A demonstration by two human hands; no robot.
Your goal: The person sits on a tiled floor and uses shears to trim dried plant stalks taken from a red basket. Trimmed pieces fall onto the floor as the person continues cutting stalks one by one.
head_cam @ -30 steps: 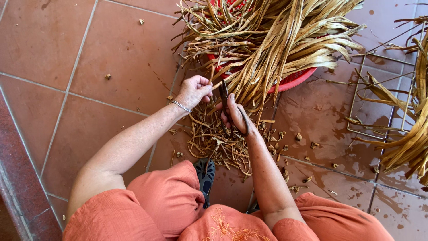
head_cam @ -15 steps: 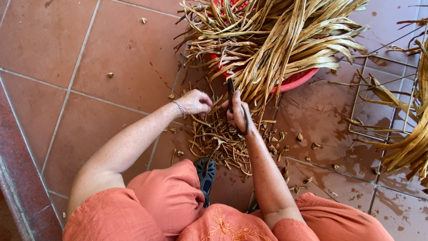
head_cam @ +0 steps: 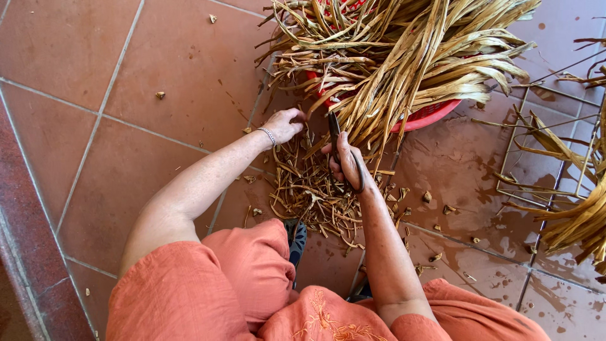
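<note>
Dry leaves (head_cam: 404,57) lying in big bundle at top middle of frame, spilling over red basket (head_cam: 429,115). Right hand (head_cam: 346,165) closing tight around dark scissors (head_cam: 334,136), blades pointing up into leaf ends. Left hand (head_cam: 284,124) reaching to bundle's lower left edge, fingers curling and touching leaf tips; cannot tell if pinching any. Cut bits (head_cam: 315,189) piling on tile floor (head_cam: 82,95) between both hands. Wire rack (head_cam: 536,145) standing at right with more leaves.
</note>
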